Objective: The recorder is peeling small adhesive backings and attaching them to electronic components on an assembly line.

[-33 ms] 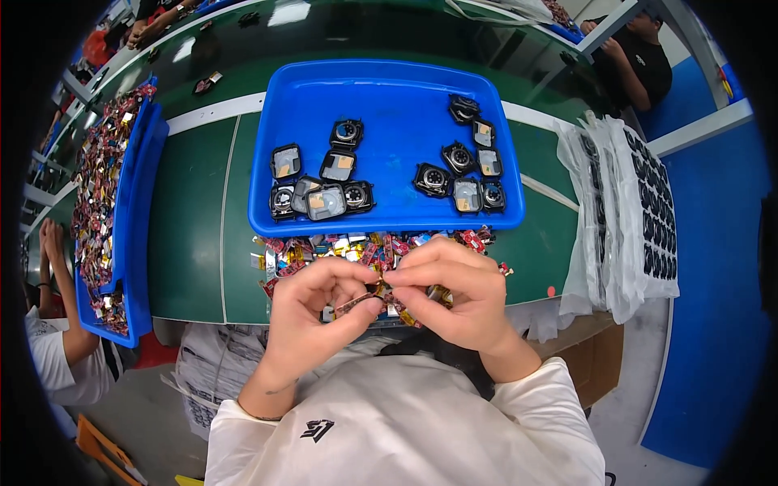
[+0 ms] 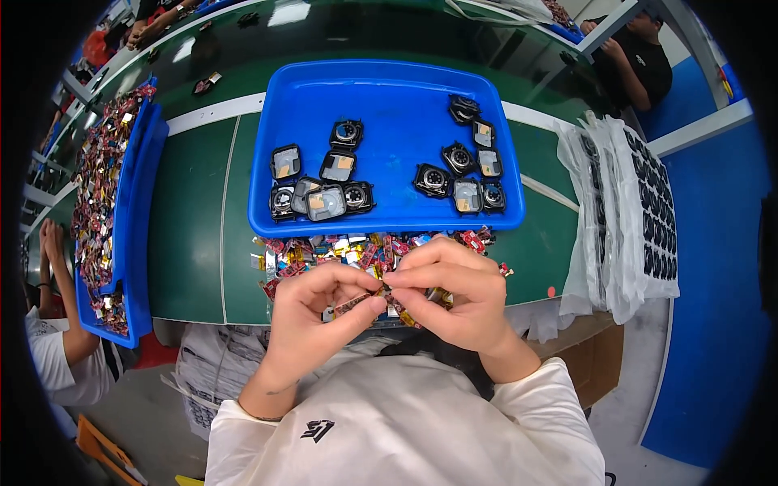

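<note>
In front of my chest, my left hand (image 2: 320, 306) is closed in a pinch on a small reddish circuit board (image 2: 352, 304). My right hand (image 2: 455, 290) meets it, thumb and forefinger pinched at the board's far end; whatever lies between those fingertips is too small to make out. Right beneath both hands spreads a pile of small red circuit boards (image 2: 369, 249) with silver and yellow parts. Beyond the pile stands a blue tray (image 2: 389, 162) holding two groups of black smartwatch cases (image 2: 433, 180), some showing round sensor backs, others open with grey insides.
To the left, a long blue bin (image 2: 134, 243) is heaped with similar boards. White plastic-wrapped sheets of black parts (image 2: 640, 211) stand at the table's right. A green conveyor (image 2: 365, 36) runs across the back. Co-workers sit at the left and far right (image 2: 636, 65).
The fingers of my left hand have shifted slightly around the circuit board. The tray and the rest of the table look the same.
</note>
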Demonstrator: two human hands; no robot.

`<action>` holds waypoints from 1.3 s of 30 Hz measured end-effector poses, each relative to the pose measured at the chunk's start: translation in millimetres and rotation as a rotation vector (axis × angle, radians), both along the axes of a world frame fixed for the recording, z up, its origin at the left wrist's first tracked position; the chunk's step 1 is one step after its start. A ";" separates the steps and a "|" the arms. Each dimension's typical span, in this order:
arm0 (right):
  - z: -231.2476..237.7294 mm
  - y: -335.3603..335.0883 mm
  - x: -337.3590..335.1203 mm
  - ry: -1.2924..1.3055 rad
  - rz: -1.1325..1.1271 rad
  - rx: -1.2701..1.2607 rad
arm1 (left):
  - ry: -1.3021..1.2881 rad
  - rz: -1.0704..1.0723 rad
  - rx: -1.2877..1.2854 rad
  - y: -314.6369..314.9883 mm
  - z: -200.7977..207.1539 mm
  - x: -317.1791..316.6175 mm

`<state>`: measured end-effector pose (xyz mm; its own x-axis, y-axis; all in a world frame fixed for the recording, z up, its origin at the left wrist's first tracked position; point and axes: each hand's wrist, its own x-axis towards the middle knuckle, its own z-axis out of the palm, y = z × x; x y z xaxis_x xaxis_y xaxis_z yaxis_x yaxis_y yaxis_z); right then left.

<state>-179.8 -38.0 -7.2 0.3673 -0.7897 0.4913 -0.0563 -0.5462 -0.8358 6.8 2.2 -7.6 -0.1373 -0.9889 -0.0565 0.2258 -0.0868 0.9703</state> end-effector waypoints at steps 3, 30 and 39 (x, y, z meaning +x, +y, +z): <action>2.6 1.2 -2.3 -0.011 0.028 0.102 | -0.138 0.022 -0.009 0.4 0.6 0.4; 1.9 -23.7 -22.5 0.478 -0.074 -0.294 | -0.165 0.155 -0.250 -2.0 -17.8 -11.9; 9.3 -81.7 -32.4 0.825 -0.268 -0.332 | -0.344 -0.023 -0.479 0.4 -24.1 -16.2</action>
<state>-212.2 -119.7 2.2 0.5266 -0.7644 0.3720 -0.7222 -0.6331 -0.2785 -9.5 2.7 -31.6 -0.2119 -0.9122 0.3507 -0.1055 0.3781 0.9197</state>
